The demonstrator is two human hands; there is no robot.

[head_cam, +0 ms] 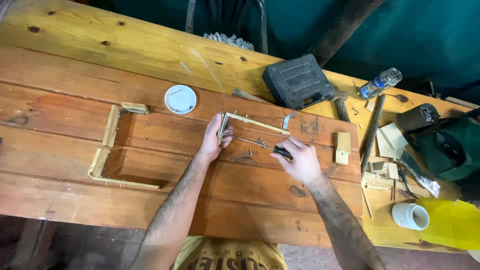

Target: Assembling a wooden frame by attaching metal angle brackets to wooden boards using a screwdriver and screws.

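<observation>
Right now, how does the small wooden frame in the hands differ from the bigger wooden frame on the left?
The small wooden frame is held by the left hand and carries a metal bracket; the bigger wooden frame lies untouched. The small one is narrower and thinner. Both are pale wood, open on one side, on the reddish boards.

Clear plastic bottle [380,83] with label lying at bench's far right, black moulded tool case [298,81] beside it
</observation>
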